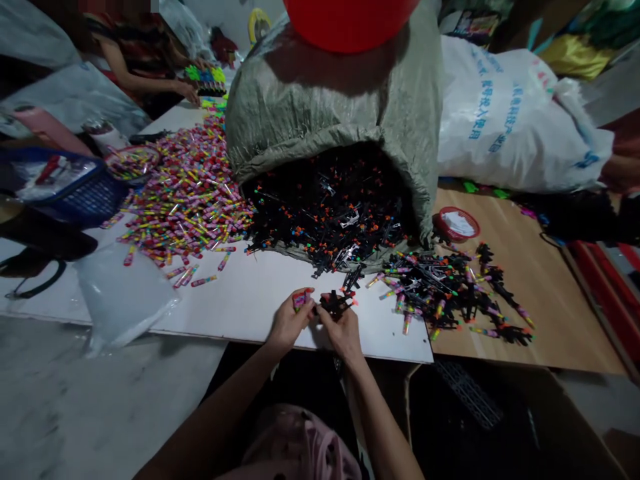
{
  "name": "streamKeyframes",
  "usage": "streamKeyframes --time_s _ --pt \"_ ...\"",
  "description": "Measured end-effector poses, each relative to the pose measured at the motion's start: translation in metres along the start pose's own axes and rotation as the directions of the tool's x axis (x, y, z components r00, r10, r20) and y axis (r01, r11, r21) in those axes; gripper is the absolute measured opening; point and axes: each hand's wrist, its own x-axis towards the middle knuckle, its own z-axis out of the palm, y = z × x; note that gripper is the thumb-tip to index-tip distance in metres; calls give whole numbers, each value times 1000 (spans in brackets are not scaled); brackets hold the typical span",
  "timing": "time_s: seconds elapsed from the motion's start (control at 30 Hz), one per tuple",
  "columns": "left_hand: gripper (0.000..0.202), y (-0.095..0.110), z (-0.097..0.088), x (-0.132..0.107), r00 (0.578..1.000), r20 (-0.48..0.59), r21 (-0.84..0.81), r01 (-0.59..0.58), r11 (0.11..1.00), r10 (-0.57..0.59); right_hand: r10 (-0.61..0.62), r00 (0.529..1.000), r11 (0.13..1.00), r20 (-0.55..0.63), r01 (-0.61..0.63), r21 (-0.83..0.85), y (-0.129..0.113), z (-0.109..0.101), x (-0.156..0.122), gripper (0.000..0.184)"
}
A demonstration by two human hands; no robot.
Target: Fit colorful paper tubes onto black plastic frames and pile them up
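My left hand (290, 320) is closed on a small pink and multicoloured tube (300, 299) at the near edge of the white board (240, 300). My right hand (343, 328) is closed on a small black plastic toy piece (334, 303), touching the tube end. Both hands meet just in front of me. A grey woven sack (350, 107) lies on its side, spilling a heap of black plastic pieces (330, 213). A pile of coloured tubes (185, 193) spreads to the left. A pile of black pieces with coloured tubes in them (450, 293) lies to the right.
Another person's arms (150, 80) work at the far left with green parts. A blue basket (75, 187) and clear plastic bag (120, 300) sit left. A white printed sack (505, 113) lies far right, a red-rimmed lid (456, 224) beside the grey sack. A wooden board (540, 293) extends right.
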Motion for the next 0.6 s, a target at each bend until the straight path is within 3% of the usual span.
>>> streamKeyframes --time_s 0.1,0.17,0.33,0.6 --pt "59 6 -4 -2 997 79 16 -14 1000 13 -77 993 995 -90 72 -63 -10 -5 -1 33" --pt "57 9 -6 -3 989 151 73 -10 997 -1 -130 989 989 -75 123 -87 -14 -6 -1 32" --pt "48 5 -8 -5 965 235 119 -150 982 119 -141 986 989 -85 137 -55 -9 -4 -6 30" --pt "54 8 -2 -12 970 242 -4 19 1000 -18 -156 983 988 -100 153 -32 -13 -8 -11 27"
